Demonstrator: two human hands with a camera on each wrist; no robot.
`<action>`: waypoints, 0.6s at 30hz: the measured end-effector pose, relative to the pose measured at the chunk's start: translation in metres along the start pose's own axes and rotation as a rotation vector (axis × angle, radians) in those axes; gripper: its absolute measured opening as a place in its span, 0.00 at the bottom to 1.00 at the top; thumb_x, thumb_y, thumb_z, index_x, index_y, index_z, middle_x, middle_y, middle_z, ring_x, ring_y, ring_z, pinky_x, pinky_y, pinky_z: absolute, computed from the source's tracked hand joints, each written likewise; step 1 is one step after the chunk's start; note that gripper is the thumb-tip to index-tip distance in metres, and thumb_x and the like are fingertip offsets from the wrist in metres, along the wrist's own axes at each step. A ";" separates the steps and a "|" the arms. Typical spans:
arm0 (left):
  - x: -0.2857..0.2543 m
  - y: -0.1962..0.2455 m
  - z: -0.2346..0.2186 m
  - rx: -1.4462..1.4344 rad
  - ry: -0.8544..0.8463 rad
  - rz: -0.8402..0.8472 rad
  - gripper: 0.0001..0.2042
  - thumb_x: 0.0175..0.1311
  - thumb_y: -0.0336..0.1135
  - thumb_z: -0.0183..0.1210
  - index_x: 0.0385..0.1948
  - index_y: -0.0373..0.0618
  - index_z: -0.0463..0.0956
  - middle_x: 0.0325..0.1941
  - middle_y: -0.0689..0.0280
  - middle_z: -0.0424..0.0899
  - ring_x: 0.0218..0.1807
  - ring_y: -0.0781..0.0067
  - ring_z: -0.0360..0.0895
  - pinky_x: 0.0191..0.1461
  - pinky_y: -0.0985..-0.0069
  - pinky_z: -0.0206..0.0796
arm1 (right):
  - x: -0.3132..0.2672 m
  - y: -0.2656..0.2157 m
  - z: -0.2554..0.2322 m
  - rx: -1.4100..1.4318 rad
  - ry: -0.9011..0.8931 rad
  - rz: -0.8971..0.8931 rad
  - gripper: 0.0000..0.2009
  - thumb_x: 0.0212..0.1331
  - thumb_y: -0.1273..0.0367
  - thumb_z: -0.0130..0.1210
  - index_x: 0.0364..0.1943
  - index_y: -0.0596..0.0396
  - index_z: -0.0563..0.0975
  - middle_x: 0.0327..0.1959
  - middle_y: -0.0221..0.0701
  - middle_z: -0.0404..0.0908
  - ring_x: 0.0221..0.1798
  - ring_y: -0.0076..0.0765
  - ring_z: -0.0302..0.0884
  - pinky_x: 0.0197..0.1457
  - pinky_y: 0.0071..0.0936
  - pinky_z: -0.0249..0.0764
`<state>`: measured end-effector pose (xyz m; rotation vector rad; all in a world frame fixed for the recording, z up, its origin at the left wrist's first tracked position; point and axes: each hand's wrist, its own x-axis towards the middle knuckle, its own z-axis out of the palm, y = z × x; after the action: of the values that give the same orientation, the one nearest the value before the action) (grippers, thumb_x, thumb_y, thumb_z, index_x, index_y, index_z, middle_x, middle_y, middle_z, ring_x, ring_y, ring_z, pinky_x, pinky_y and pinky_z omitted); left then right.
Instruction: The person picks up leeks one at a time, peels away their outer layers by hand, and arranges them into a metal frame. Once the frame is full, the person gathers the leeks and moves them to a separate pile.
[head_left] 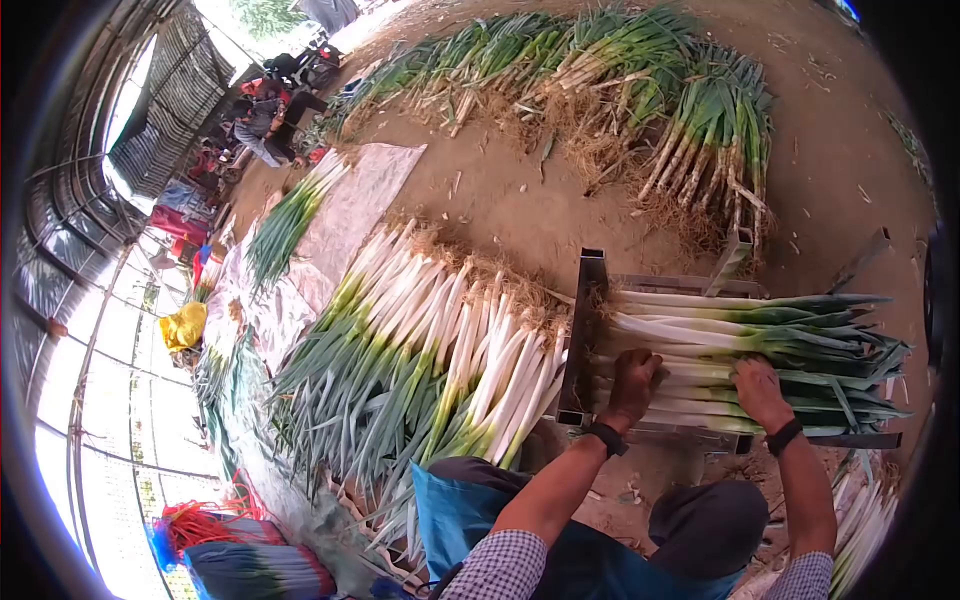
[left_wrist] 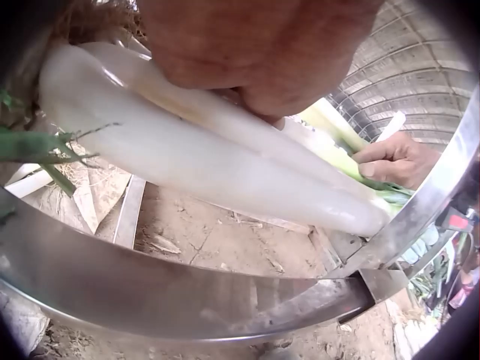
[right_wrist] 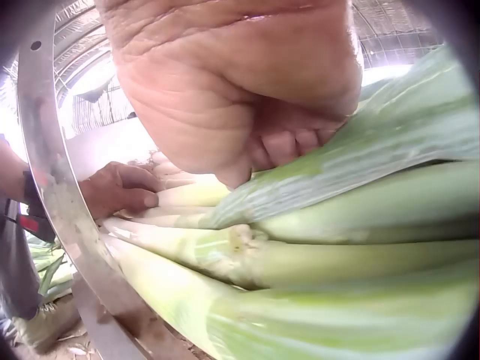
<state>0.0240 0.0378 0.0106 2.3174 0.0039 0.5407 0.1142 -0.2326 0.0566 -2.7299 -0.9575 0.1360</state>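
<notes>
bundle of leeks (head_left: 740, 350) lies across a metal frame rack (head_left: 583, 330) on the dirt ground, white shanks toward the person's left, green tops fanning out to the right. left hand (head_left: 634, 383) rests on the white ends near the rack's upright bar, fingers curled down over the stalks; the left wrist view shows them pressed onto a fat white shank (left_wrist: 210, 157). right hand (head_left: 760, 392) sits just beside it, further along where white turns green, fingers bent over and gripping the pale green stalks (right_wrist: 337, 247), as the right wrist view shows up close. both wrists wear dark bands. just left of the rack, a large heap of trimmed leeks (head_left: 440, 360) lies in rows on a sheet, roots toward the rack. beyond, on bare earth, a long pile of untrimmed leeks (head_left: 600, 70) with dry straw-like roots. far left, a smaller bundle (head_left: 285, 225) on a pale cloth (head_left: 365, 195), a yellow bag (head_left: 183, 325), seated people (head_left: 270, 110) under the greenhouse arch.
</notes>
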 end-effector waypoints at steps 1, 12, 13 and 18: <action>0.002 0.001 -0.002 -0.008 -0.005 0.002 0.10 0.53 0.30 0.68 0.37 0.44 0.81 0.42 0.57 0.79 0.48 0.49 0.75 0.53 0.56 0.69 | 0.000 0.002 0.003 -0.017 -0.013 0.024 0.06 0.59 0.70 0.56 0.35 0.56 0.79 0.35 0.43 0.81 0.45 0.55 0.78 0.51 0.48 0.75; 0.000 -0.023 0.006 -0.087 0.083 0.064 0.05 0.55 0.30 0.66 0.32 0.43 0.82 0.37 0.54 0.79 0.45 0.47 0.76 0.50 0.57 0.68 | 0.043 0.011 -0.014 0.043 -0.554 0.132 0.22 0.62 0.56 0.51 0.55 0.51 0.81 0.50 0.56 0.81 0.55 0.61 0.78 0.63 0.49 0.72; -0.001 -0.022 0.013 -0.100 0.102 0.085 0.05 0.56 0.30 0.65 0.31 0.43 0.81 0.36 0.54 0.79 0.44 0.47 0.76 0.50 0.56 0.68 | 0.049 0.005 -0.019 0.060 -0.589 0.201 0.24 0.62 0.52 0.52 0.49 0.58 0.83 0.52 0.56 0.81 0.57 0.62 0.78 0.65 0.48 0.71; 0.005 -0.011 0.001 -0.093 -0.001 0.076 0.03 0.55 0.28 0.63 0.26 0.41 0.78 0.31 0.53 0.76 0.39 0.47 0.75 0.44 0.54 0.64 | 0.053 0.009 -0.020 0.117 -0.687 0.296 0.28 0.69 0.50 0.45 0.46 0.65 0.82 0.48 0.58 0.82 0.53 0.64 0.79 0.60 0.49 0.72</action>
<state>0.0304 0.0460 0.0043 2.2341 -0.1075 0.5665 0.1642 -0.2105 0.0731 -2.7220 -0.6338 1.1983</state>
